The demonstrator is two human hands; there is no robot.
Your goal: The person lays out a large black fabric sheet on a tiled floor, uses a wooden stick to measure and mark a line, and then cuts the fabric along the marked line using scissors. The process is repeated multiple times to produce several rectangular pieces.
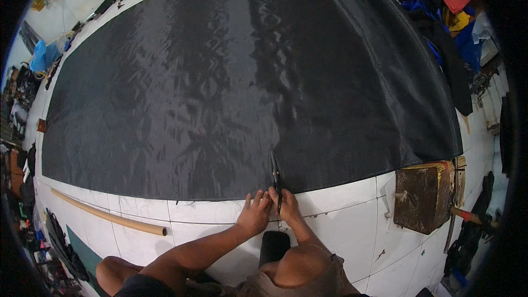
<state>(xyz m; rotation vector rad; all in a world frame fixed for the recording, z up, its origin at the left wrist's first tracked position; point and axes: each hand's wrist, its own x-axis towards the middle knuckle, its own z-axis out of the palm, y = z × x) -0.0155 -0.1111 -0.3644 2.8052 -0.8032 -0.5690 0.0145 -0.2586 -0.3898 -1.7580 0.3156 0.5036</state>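
Note:
A wide sheet of black, shiny fabric (198,110) lies spread over the white tiled floor, with its near edge just past my hands. My right hand (289,208) is closed round the handles of dark scissors (276,171). Their blades point away from me over the sheet, a little in from the near edge. Beside it, almost touching, my left hand (254,214) rests at the fabric's edge with fingers stretched out and slightly apart. Whether its fingertips pinch the cloth is hard to see.
A long cardboard tube (110,215) lies on the tiles at the near left. At the right, a worn brown block (422,198) stands against the fabric's corner, a hammer-like tool with a red-banded handle (467,215) beside it. Cluttered piles line both sides.

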